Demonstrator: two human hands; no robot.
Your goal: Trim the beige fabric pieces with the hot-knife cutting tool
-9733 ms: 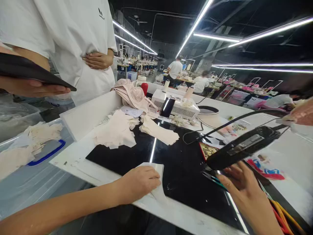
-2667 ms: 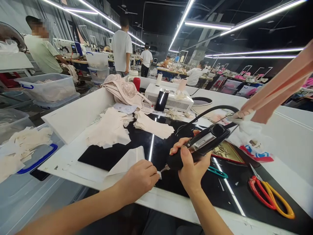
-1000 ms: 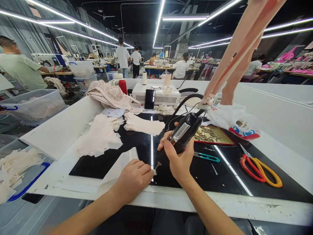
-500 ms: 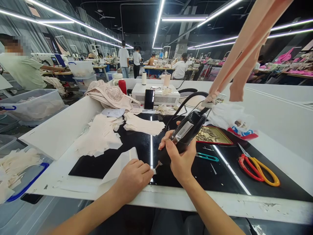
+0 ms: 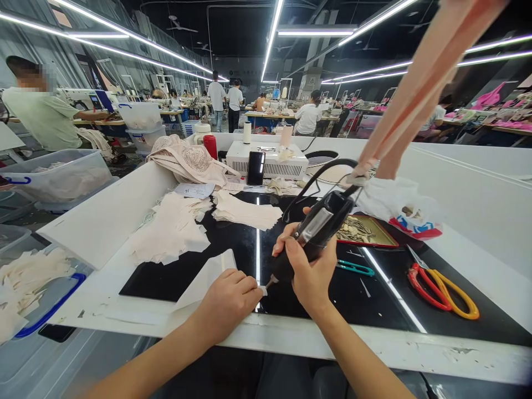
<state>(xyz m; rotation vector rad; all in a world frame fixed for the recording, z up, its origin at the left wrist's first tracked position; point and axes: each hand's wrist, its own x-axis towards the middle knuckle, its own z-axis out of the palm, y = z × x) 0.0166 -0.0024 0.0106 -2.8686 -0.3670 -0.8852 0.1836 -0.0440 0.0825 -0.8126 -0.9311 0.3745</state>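
Observation:
My right hand (image 5: 310,271) is wrapped around a black corded hand tool (image 5: 318,224) with a narrow pointed tip. A peach fabric strip (image 5: 419,88) tied near its top runs upward. The tip points down at the end of a pale fabric piece (image 5: 208,277), close to my left fingertips; contact is hard to judge. My left hand (image 5: 228,302), fingers curled together, pins that fabric against the black work surface (image 5: 153,282) and hides part of it. Farther back lie a stack of cream fabric pieces (image 5: 168,230) and a second cut stack (image 5: 247,210).
Right of the tool lie teal thread snips (image 5: 355,268), red-and-orange scissors (image 5: 443,288) and a tray (image 5: 386,241) of small slender pieces. A white machine box (image 5: 266,160), phone (image 5: 255,168) and lace bras (image 5: 183,158) stand behind. White side panels flank the table; co-workers sit and stand beyond.
The camera view has shifted slightly, and the hanging strip has swung a little. Both hands, the tool and the fabric keep nearly the same positions.

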